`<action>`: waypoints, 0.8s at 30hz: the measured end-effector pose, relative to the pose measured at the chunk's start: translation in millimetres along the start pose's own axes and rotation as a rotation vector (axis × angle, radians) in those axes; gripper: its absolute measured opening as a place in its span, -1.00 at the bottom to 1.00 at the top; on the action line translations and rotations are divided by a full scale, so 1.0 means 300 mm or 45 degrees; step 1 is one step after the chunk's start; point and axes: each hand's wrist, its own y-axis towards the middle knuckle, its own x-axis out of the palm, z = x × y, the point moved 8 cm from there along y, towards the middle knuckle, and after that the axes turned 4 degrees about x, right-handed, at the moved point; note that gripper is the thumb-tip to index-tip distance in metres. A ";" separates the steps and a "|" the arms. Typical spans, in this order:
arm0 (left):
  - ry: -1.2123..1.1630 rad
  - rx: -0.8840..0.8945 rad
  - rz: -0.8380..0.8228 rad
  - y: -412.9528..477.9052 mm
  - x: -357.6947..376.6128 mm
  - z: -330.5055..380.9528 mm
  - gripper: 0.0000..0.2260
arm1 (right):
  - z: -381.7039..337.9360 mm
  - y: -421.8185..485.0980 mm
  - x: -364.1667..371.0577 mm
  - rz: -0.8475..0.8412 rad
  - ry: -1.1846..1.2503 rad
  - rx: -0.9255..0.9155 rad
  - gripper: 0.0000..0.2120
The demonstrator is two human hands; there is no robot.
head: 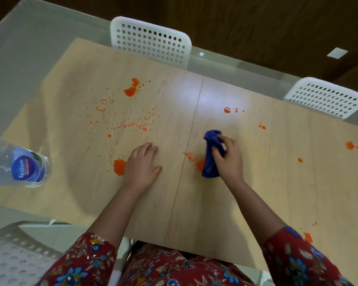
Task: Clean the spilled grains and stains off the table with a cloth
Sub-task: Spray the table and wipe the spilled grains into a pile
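Desk [194, 203] largely uncleaned: my right hand [228, 156] grips the cloth [211, 159] on one stain [199, 164], left hand [142, 164] lies spread flat, grains [130, 124] and stains [130, 90] lie uncleared beyond both hands.

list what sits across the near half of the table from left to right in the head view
water bottle → big orange stain → left hand → blue cloth in the right hand → small orange spot → orange blot

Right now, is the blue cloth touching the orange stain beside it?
Touching. The head view shows the blue cloth, gripped by the right hand, overlapping the edge of the orange stain.
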 end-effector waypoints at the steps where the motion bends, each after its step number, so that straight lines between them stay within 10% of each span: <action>1: 0.017 -0.009 -0.012 0.008 -0.001 -0.002 -0.43 | 0.086 -0.035 -0.041 0.063 0.004 0.161 -0.62; 6: 0.028 -0.060 -0.055 0.025 -0.015 0.006 -0.41 | 0.306 -0.224 -0.076 0.209 -0.091 0.563 -0.55; 24: -0.025 -0.088 0.001 0.090 -0.109 -0.056 -0.41 | -0.129 0.042 0.219 0.179 0.033 0.187 -0.66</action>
